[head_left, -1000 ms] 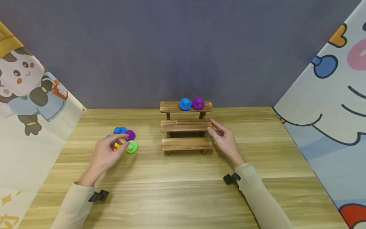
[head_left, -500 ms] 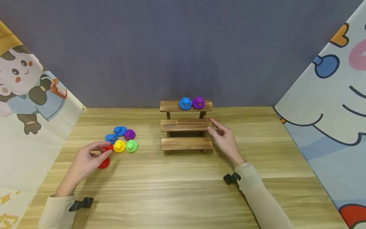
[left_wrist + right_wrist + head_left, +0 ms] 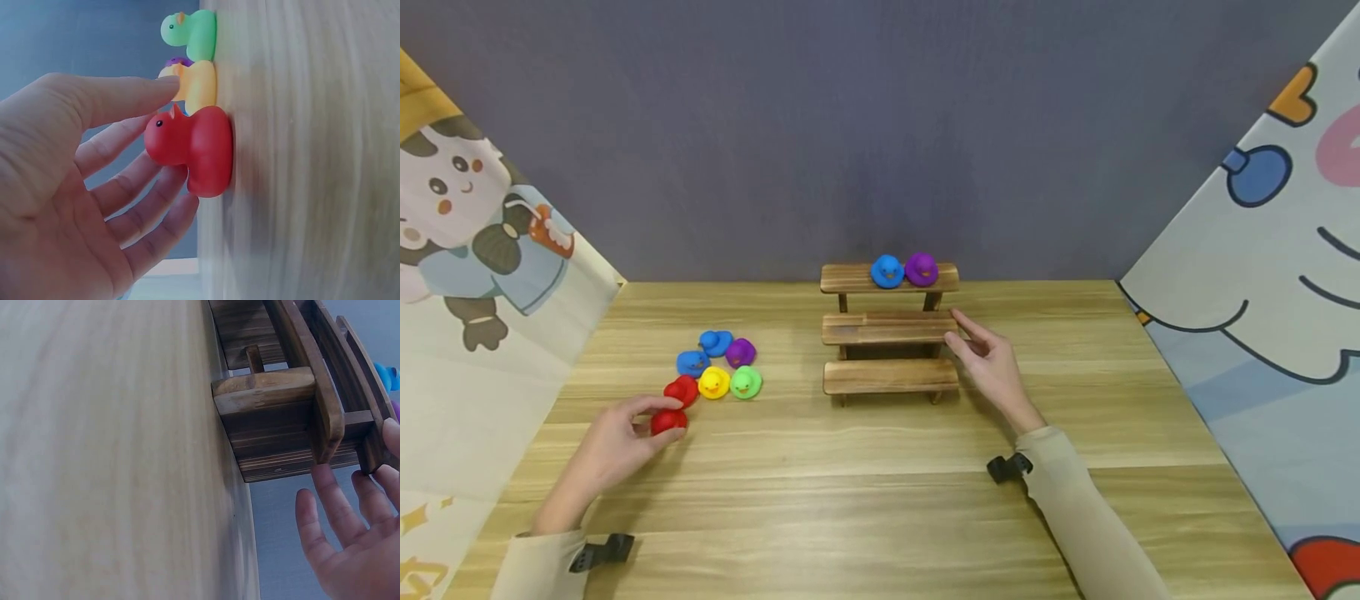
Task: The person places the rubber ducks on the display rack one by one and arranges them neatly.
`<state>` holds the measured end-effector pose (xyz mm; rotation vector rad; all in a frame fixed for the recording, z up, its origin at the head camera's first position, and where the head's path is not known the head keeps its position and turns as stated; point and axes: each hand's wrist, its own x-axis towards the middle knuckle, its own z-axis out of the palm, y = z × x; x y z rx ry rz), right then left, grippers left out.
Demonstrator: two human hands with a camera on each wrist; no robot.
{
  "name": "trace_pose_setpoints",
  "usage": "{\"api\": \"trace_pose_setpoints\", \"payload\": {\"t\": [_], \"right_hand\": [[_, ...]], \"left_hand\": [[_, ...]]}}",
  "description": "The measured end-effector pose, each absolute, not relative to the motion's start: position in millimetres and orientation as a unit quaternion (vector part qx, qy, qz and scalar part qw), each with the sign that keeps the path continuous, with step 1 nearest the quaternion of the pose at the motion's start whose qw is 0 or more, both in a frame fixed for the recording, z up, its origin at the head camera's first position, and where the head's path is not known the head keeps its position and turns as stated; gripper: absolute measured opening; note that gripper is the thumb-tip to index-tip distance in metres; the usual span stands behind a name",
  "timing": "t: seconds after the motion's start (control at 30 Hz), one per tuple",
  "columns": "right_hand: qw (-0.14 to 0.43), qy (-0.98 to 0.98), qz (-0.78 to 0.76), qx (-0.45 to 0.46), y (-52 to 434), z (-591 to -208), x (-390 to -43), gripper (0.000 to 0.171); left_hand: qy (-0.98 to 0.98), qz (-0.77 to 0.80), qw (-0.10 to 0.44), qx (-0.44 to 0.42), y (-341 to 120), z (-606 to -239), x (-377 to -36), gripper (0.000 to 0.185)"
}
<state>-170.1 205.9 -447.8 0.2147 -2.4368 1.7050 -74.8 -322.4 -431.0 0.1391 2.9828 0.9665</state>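
Note:
My left hand [image 3: 613, 442] is held around the nearer red rubber duck [image 3: 667, 422], with thumb and fingers spread to either side. In the left wrist view that red duck [image 3: 194, 150] sits on the table; the thumb is apart from it, and whether the fingers behind touch it is hidden. My right hand [image 3: 994, 367] is at the right end of a three-step wooden stand [image 3: 891, 377], fingertips at its middle step. In the right wrist view, fairly straight fingers [image 3: 340, 509] reach the stand's [image 3: 328, 419] side. A blue duck [image 3: 887, 272] and a purple duck [image 3: 921, 270] sit on the top step.
Beside the left hand lie a second red duck [image 3: 682, 391], a yellow duck [image 3: 714, 383], a green duck [image 3: 746, 382], another purple duck [image 3: 741, 352] and two blue ducks [image 3: 692, 363]. A grey wall [image 3: 880, 133] rises behind the wooden table [image 3: 850, 500].
My left hand has moved left and toward me, from over the yellow and green ducks, past one red duck to the nearer one. The right hand stays at the stand.

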Motion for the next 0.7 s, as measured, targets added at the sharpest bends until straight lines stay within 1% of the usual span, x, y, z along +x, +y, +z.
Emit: {"api": "trace_pose_setpoints", "payload": {"t": [0.27, 0.4, 0.7], "right_hand": [[0.073, -0.815, 0.571, 0.072, 204.8, -448.3, -168.8, 0.052], [0.075, -0.815, 0.570, 0.071, 205.4, -449.1, -168.9, 0.051], [0.081, -0.812, 0.573, 0.074, 206.2, -448.8, -170.7, 0.050]], "left_hand": [[0.958, 0.277, -0.038, 0.066, -327.4, -436.8, -70.3, 0.035], [0.958, 0.275, -0.053, 0.064, -328.2, -437.3, -68.8, 0.035], [0.963, 0.262, -0.047, 0.049, -326.8, -435.5, -72.5, 0.033]]}}
